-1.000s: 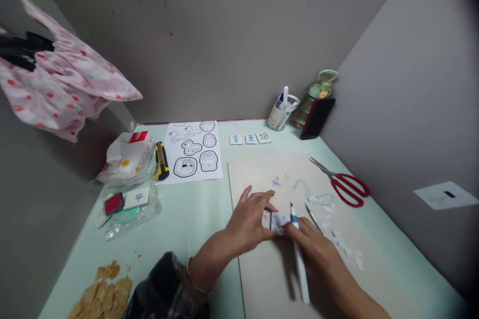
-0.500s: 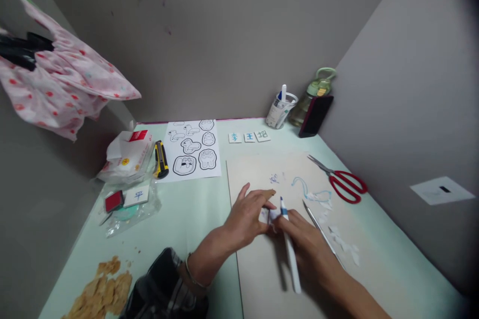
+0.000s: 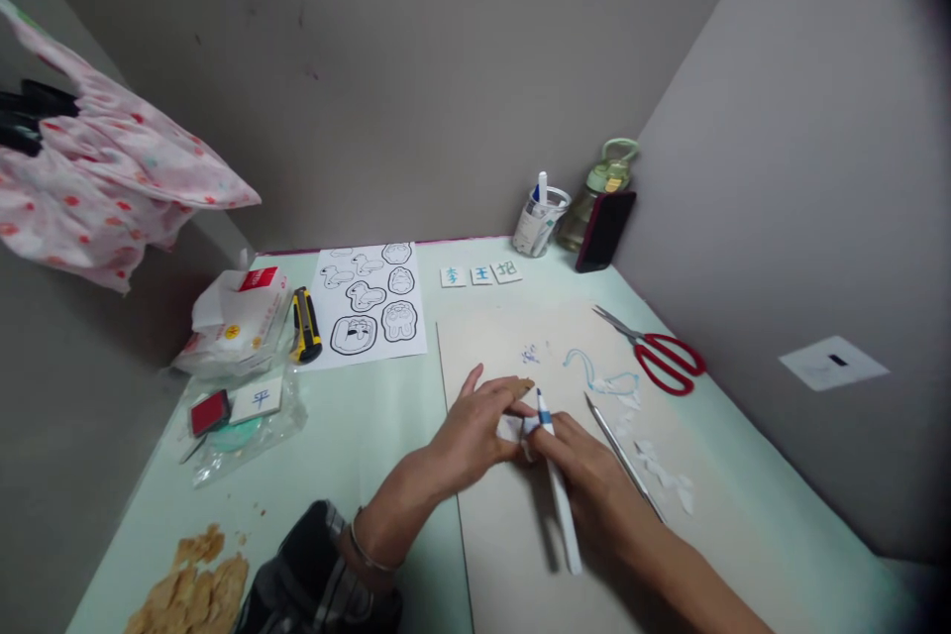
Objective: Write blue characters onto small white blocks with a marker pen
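My left hand is closed, its fingertips pinching a small white block above the beige board. A brown tip or cover shows at its index finger. My right hand holds a white marker with a blue collar, slanted with its tip pointing away from me. The right fingertips also meet the block and a crumpled white scrap beside it; how they grip it is partly hidden. A metal craft knife lies on the board just right of that hand. Blue and purple marks show on the board.
Red-handled scissors and white scraps lie to the right. Behind stand three lettered tiles, a pen cup, a bottle and a phone. Left are a yellow cutter, printed sheet, tissue pack and ink pad.
The camera has turned slightly right, so everything sits a little further left in view. Both hands keep nearly the same pose around the white block, and the marker stays in my right hand.
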Tool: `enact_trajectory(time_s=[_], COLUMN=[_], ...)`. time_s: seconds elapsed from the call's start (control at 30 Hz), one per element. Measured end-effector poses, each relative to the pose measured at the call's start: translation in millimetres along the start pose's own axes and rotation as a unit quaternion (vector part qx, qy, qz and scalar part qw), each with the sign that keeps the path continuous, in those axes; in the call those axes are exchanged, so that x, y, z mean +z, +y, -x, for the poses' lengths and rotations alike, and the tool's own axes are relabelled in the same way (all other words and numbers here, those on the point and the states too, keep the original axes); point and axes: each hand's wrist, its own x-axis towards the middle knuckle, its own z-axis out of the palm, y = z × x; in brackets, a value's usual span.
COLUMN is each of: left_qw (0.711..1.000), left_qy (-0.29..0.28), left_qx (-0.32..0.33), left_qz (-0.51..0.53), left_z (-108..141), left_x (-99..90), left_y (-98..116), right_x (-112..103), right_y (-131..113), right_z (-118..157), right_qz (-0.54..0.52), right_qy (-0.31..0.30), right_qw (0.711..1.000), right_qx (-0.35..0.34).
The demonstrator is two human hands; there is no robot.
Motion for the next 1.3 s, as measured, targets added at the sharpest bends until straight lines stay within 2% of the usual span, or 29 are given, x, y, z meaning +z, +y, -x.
enact_trajectory(time_s=[0.13,0.33,0.4,0.63,0.73,0.87,0.97,1.07,1.2,1.3], left_qw=[1.0,1.0,0.999,0.986,0.96,0.902,0.853,0.817,0.801,0.816], left_qy=[-0.008,-0.001,-0.004,0.012,0.034,0.051,0.063,0.084,0.14,0.16], left_qx=[-0.005,-0.007,-0.009,-0.056,-0.097,-0.125,-0.142,-0.159,-0.17,-0.181], left_qz=[0.009,0.017,0.031,0.156,0.259,0.411,0.499,0.548,0.557,0.525], left_z=[-1.4,-0.8,-0.6,0.9,1.2,-2.3,-5.9,-7.1,-3.3,0.0], left_x=[0.5,-0.8,-1.3,-2.6,-7.4,-16.2,-20.3,-21.3,-17.5,-15.7], left_y=[0.1,0.2,0.6,5.9,11.9,22.2,28.0,30.0,28.5,27.1], right_x=[-6.9,10.2,8.7,-24.6,-30.6,-34.1,-37.4,-38.6,-35.8,-34.6], right_y=[6.7,1.8,3.1,9.6,0.8,-5.4,-3.2,-5.1,-14.4,-16.0], right_z=[9.6,-4.4,-1.6,47.9,63.7,70.3,65.7,56.9,49.3,51.8], right_qz=[0.009,-0.003,0.003,0.041,0.025,-0.053,-0.108,-0.155,-0.193,-0.207], right_qy=[0.005,0.011,0.015,0.072,0.116,0.167,0.189,0.215,0.228,0.223], right_qw=[1.0,1.0,1.0,0.991,0.978,0.94,0.919,0.9,0.88,0.876], right_qx=[-0.001,-0.013,-0.003,0.105,0.174,0.291,0.33,0.346,0.369,0.376])
